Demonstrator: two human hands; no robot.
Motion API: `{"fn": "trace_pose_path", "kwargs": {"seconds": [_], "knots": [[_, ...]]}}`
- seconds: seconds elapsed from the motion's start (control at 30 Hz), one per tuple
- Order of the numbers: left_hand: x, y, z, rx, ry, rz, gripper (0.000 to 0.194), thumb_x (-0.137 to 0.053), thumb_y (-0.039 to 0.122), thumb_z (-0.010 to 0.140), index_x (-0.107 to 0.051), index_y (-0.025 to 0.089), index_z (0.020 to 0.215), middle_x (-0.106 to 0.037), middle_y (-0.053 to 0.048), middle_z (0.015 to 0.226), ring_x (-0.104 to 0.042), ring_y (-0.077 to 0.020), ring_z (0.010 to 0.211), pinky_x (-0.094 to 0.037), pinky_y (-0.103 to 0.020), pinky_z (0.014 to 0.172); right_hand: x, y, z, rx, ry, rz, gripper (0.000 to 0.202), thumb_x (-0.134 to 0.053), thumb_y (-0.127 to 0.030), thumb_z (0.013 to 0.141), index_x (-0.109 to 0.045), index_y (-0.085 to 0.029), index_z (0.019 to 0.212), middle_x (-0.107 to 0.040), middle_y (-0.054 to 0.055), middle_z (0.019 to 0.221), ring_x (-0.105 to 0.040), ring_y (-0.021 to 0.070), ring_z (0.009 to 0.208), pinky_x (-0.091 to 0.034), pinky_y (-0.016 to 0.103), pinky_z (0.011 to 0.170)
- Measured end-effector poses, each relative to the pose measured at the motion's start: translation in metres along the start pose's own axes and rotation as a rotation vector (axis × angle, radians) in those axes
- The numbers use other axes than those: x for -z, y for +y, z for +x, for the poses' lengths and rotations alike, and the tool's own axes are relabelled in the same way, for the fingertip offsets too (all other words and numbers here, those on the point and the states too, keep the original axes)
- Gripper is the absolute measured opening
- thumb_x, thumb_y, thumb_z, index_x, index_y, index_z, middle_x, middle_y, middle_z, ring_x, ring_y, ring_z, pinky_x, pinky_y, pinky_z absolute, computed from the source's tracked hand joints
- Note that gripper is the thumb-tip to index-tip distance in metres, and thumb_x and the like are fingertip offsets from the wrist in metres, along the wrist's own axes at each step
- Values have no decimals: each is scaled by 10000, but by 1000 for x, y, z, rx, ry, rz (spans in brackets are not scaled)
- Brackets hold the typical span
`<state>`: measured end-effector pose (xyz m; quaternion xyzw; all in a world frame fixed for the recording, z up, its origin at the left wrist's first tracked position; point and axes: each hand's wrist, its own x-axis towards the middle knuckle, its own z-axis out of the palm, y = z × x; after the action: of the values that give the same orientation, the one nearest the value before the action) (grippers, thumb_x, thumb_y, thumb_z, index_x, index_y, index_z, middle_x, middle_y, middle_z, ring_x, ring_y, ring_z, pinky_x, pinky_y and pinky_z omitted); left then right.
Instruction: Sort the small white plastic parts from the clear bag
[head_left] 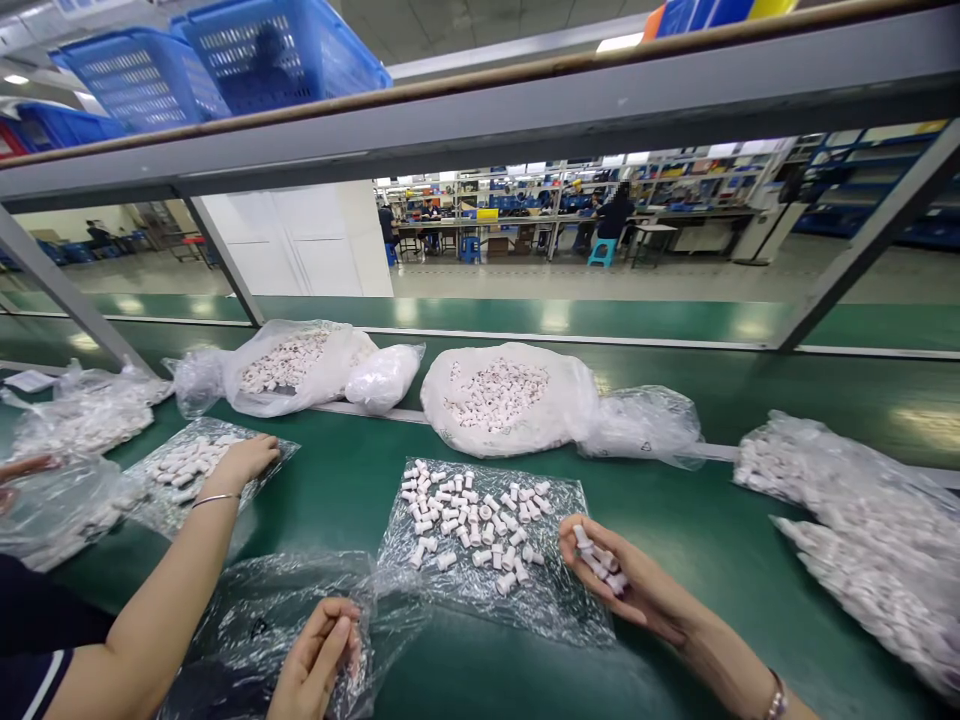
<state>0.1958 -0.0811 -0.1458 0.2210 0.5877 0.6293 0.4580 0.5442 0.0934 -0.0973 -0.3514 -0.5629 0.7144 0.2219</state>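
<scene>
Right hand (637,590): half-curled into a cup, neither spread nor pressed together, around several white pieces (600,562) at the right edge of the flat bag (574,607). The curl probably stops them rolling out.

Left hand (319,650): thumb and fingers drawn together, pinching the loose bag (262,610) near its right side. Likely this keeps the thin film from slipping; exact fingertip contact unclear.

More pieces (480,525) lie loose on the flat bag, which seems to serve as a mat over the green bench (480,675). Spread thin, they look easy to pick singly.

Pieces in my palm: short tubes, long axes mostly slanting from upper left to lower right, roughly along my fingers. Which end leads, I can't tell. Those on the bag point every way, some end-up.

To my left, a co-worker's hand (247,462) reaches over another bag of white parts (184,465).
</scene>
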Motion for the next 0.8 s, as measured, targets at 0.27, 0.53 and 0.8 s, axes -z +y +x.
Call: {"fn": "trace_pose_path", "kwargs": {"seconds": [0.27, 0.53, 0.8], "knots": [[-3, 1, -2, -7, 6, -20, 418, -755, 558, 727, -627, 190, 879, -513, 17, 664, -484, -120, 609, -419, -218, 567, -18, 6, 14, 167, 224, -872, 297, -394, -496, 1011, -533, -233, 998, -550, -19, 668, -433, 125, 494, -292, 243, 485], [0, 5, 2, -28, -64, 17, 380, -694, 547, 796, -620, 189, 898, -514, 22, 667, -477, -112, 594, -413, -219, 576, -19, 38, 21, 300, 231, -1429, 257, -260, -343, 1018, -478, -216, 973, -645, 64, 750, -544, 191, 472, -194, 272, 451], [-50, 23, -33, -131, -110, 321, 389, -555, 587, 872, -616, 204, 904, -523, 8, 647, -496, -127, 557, -388, -218, 503, -100, -56, 0, 308, -67, -951, 240, -336, -405, 1052, -507, -243, 1004, -634, 10, 846, -577, 158, 687, -406, 243, 578]]}}
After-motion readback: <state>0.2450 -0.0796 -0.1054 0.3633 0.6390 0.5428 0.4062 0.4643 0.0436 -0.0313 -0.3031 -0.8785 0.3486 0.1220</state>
